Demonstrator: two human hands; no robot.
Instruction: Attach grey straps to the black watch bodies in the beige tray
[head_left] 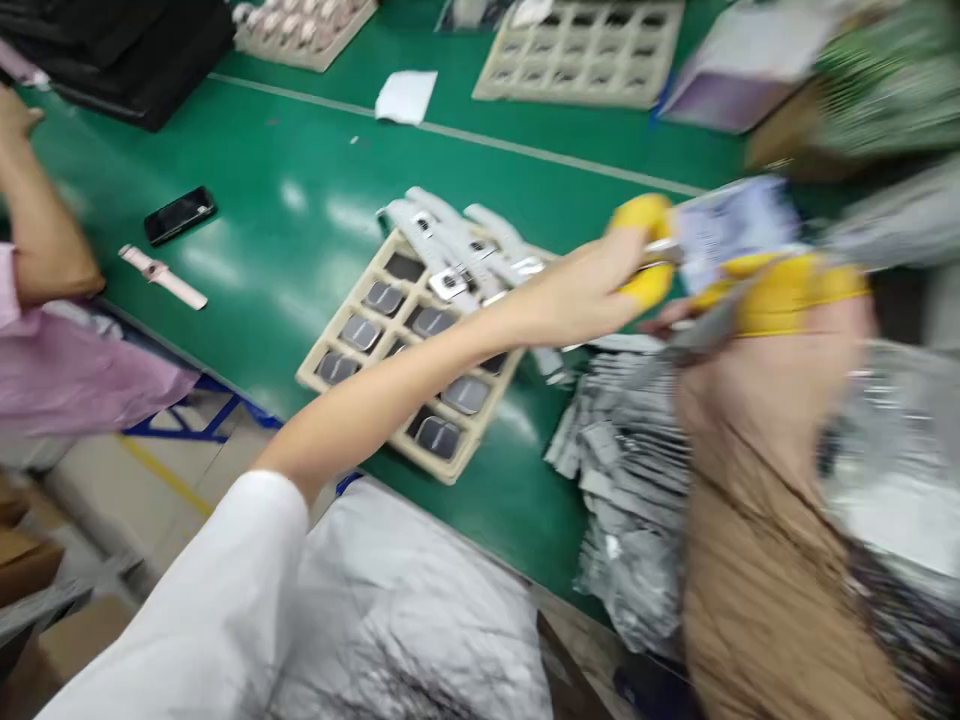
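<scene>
Left hand [600, 285] is reaching across the tray [390, 340] of watches, yellow-capped fingers [645, 215] pinching a small packet [731, 230] held above the table [300, 200]; right hand [750, 310] is too blurred, grip unclear.

The left hand [607, 285], yellow cots on its fingertips, pinches a blurred pale packet [731, 232] together with the right hand [757, 305]. Below lies a heap of silvery pouches [630, 470]. Left of it, a beige tray [330, 340] holds watch faces and grey straps [450, 245] on the green table [300, 190].
</scene>
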